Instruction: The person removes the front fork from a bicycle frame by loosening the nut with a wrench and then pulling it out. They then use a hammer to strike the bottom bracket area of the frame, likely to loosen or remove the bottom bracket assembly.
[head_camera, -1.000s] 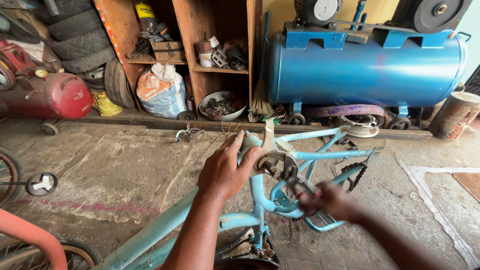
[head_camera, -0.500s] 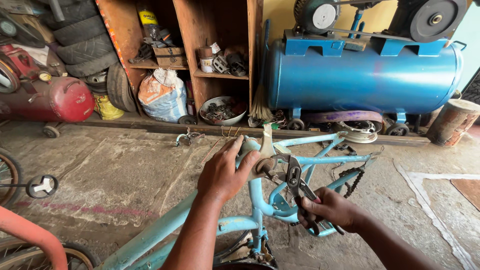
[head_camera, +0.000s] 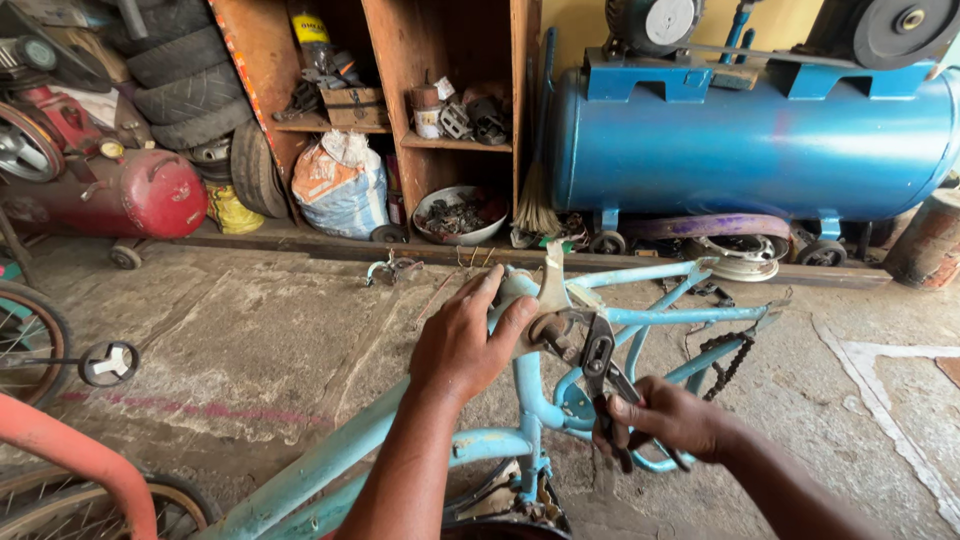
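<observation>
The light-blue bicycle frame (head_camera: 520, 400) lies on the concrete floor (head_camera: 250, 340) in front of the blue compressor tank (head_camera: 750, 140). Its long axis runs from the lower left up toward the right, with the rear stays pointing at the tank's feet. The left hand (head_camera: 465, 340) is closed over the frame's upper end, fingers wrapped round the tube beside a rusty fitting (head_camera: 550, 330). The right hand (head_camera: 665, 420) is clenched on the handles of black slip-joint pliers (head_camera: 600, 370), which stand nearly upright with the head at that fitting; whether the jaws bite it cannot be told. A loose chain (head_camera: 725, 360) hangs off the frame's right side.

Left of the tank stands a wooden shelf unit (head_camera: 400, 90). On its upper shelf a yellow bottle (head_camera: 312, 30) rises beside a small brown crate (head_camera: 352, 105). Below, a white sack with orange and blue printing (head_camera: 340, 185) leans by a bowl of scrap parts (head_camera: 455, 212). Farther left of the shelf are stacked tyres (head_camera: 170, 70) and a red tank (head_camera: 130, 195).
</observation>
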